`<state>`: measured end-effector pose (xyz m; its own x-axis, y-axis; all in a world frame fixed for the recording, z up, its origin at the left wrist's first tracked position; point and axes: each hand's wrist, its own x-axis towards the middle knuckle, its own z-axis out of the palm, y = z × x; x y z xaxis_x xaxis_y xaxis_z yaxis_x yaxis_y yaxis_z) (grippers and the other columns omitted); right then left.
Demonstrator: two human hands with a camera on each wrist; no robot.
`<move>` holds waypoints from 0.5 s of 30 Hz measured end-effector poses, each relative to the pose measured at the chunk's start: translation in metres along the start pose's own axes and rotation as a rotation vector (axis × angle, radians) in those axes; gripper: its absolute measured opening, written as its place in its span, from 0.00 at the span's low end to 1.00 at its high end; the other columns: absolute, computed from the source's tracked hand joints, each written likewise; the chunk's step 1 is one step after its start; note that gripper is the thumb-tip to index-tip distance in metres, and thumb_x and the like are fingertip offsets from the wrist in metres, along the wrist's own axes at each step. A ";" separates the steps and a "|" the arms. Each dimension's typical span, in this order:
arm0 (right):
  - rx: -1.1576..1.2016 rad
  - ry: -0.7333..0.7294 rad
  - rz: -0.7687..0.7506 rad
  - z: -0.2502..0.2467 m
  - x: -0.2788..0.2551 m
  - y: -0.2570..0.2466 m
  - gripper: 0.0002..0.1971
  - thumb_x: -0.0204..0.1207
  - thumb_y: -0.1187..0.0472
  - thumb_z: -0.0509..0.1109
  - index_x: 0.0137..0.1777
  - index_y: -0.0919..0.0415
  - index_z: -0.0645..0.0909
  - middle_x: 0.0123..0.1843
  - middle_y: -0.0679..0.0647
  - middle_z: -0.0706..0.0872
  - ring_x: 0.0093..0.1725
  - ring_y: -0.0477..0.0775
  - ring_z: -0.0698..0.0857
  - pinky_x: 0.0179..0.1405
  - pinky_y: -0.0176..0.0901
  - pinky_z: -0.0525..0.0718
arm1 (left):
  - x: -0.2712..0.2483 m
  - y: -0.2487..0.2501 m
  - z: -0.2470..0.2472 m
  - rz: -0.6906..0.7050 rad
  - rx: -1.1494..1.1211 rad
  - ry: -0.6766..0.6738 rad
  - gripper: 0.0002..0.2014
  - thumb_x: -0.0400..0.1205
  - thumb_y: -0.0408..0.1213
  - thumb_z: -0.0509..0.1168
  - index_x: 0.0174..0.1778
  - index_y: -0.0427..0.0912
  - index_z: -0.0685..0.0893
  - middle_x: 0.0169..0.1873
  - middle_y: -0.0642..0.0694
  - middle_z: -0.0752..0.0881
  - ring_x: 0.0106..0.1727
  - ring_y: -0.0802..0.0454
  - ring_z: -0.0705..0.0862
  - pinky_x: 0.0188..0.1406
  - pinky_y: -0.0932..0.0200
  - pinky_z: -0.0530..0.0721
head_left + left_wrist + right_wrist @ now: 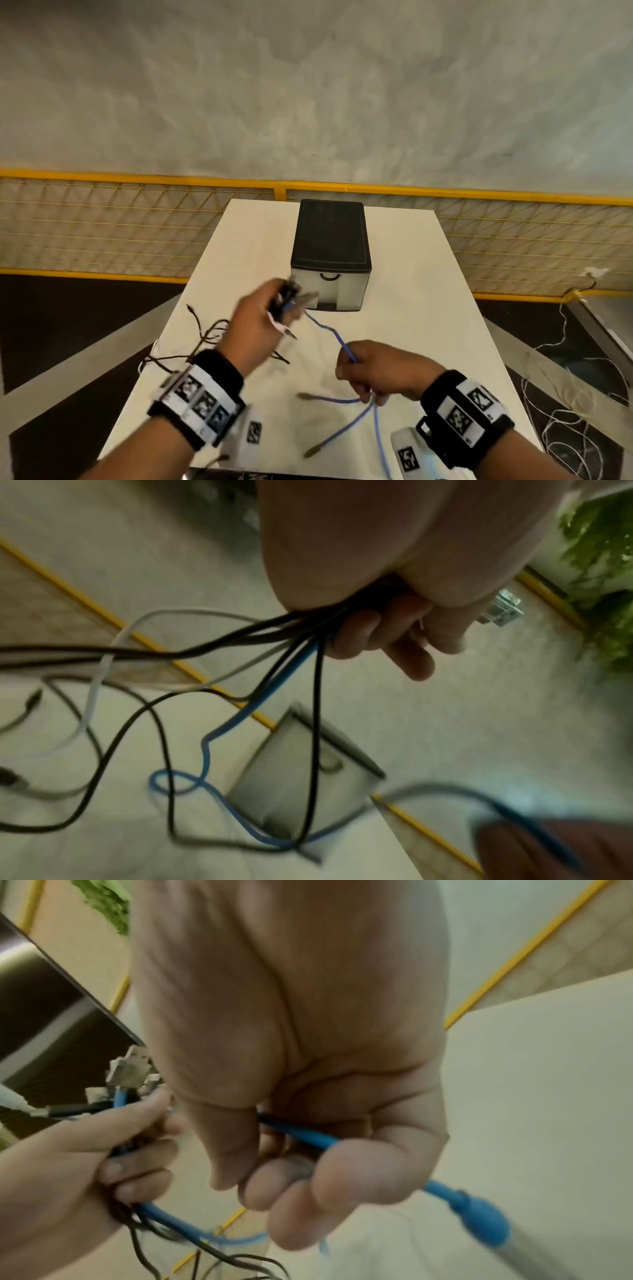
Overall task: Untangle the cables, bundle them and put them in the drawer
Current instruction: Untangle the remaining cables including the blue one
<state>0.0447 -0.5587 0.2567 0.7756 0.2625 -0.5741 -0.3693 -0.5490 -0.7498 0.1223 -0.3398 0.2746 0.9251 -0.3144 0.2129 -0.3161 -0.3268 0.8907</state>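
While the left hand (260,317) grips a bunch of cable ends (294,631) in its fist, the right hand (373,370) at 5 o'clock closes around the blue cable (329,330). The closed drawer box (330,255) stands at 12 o'clock on the table (428,308).

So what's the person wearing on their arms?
Both arms are bare, with no sleeves. Each wrist has a wide black band: the left wrist band and right wrist band carry white panels printed with black-and-white square code markers.

left hand (263,315) motion-blurred, cable ends (291,294) in its grip indistinct, blue cable (380,442) cut off below
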 end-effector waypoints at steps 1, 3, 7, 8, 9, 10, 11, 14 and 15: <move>-0.021 0.013 -0.039 -0.001 0.000 -0.006 0.05 0.80 0.55 0.65 0.46 0.54 0.79 0.29 0.49 0.82 0.30 0.48 0.82 0.24 0.38 0.79 | -0.009 -0.001 0.015 -0.003 -0.041 -0.062 0.13 0.75 0.44 0.73 0.54 0.60 0.83 0.49 0.58 0.91 0.52 0.59 0.90 0.57 0.52 0.87; -0.067 0.021 -0.109 -0.003 0.001 -0.015 0.04 0.79 0.56 0.65 0.43 0.54 0.79 0.29 0.49 0.82 0.30 0.47 0.82 0.26 0.39 0.78 | -0.023 -0.001 0.033 0.004 -0.096 -0.173 0.19 0.77 0.40 0.71 0.63 0.60 0.80 0.53 0.62 0.89 0.57 0.60 0.89 0.61 0.55 0.86; -0.078 -0.009 -0.170 -0.002 -0.001 -0.023 0.04 0.78 0.61 0.65 0.43 0.57 0.80 0.29 0.48 0.81 0.30 0.47 0.81 0.28 0.35 0.77 | -0.026 -0.009 0.033 -0.011 -0.091 -0.318 0.30 0.81 0.23 0.67 0.75 0.54 0.72 0.62 0.53 0.87 0.67 0.61 0.84 0.65 0.66 0.80; -0.066 -0.013 -0.183 -0.002 -0.001 -0.025 0.04 0.78 0.62 0.64 0.43 0.56 0.80 0.29 0.48 0.81 0.29 0.47 0.81 0.28 0.34 0.77 | -0.025 -0.010 0.031 -0.014 -0.073 -0.322 0.33 0.80 0.20 0.66 0.76 0.55 0.71 0.63 0.54 0.87 0.67 0.63 0.84 0.65 0.68 0.79; -0.060 -0.011 -0.194 -0.002 -0.001 -0.026 0.05 0.78 0.63 0.64 0.43 0.55 0.80 0.30 0.49 0.81 0.29 0.47 0.81 0.29 0.34 0.77 | -0.023 -0.012 0.028 -0.016 -0.057 -0.306 0.34 0.79 0.18 0.66 0.75 0.57 0.72 0.64 0.57 0.86 0.67 0.64 0.83 0.65 0.69 0.79; -0.060 0.000 -0.198 -0.002 0.000 -0.026 0.05 0.78 0.63 0.65 0.43 0.55 0.80 0.31 0.50 0.81 0.29 0.47 0.82 0.30 0.35 0.78 | -0.021 -0.013 0.026 -0.019 -0.045 -0.281 0.34 0.79 0.18 0.67 0.73 0.59 0.73 0.63 0.58 0.86 0.66 0.65 0.84 0.64 0.68 0.80; -0.068 0.023 -0.195 -0.003 0.001 -0.026 0.04 0.78 0.62 0.65 0.43 0.55 0.80 0.32 0.50 0.82 0.30 0.47 0.83 0.31 0.37 0.79 | -0.019 -0.012 0.023 -0.021 -0.040 -0.250 0.32 0.79 0.19 0.68 0.70 0.60 0.75 0.62 0.58 0.86 0.64 0.65 0.85 0.62 0.67 0.81; -0.080 0.136 -0.147 -0.011 0.004 -0.017 0.04 0.78 0.61 0.68 0.43 0.57 0.83 0.33 0.49 0.86 0.32 0.45 0.85 0.33 0.37 0.81 | -0.010 -0.006 0.010 -0.032 -0.032 -0.104 0.27 0.78 0.21 0.71 0.64 0.56 0.78 0.55 0.58 0.87 0.54 0.69 0.86 0.55 0.71 0.79; -0.061 0.161 -0.127 -0.013 0.004 -0.013 0.04 0.77 0.61 0.68 0.42 0.56 0.84 0.34 0.49 0.88 0.33 0.44 0.85 0.33 0.36 0.80 | -0.005 -0.004 0.002 -0.040 -0.032 -0.055 0.26 0.78 0.22 0.71 0.63 0.56 0.78 0.55 0.59 0.86 0.53 0.70 0.85 0.54 0.74 0.79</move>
<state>0.0598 -0.5607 0.2686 0.8877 0.2051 -0.4122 -0.2352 -0.5678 -0.7889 0.1181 -0.3389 0.2686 0.9235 -0.3506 0.1556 -0.2716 -0.3111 0.9107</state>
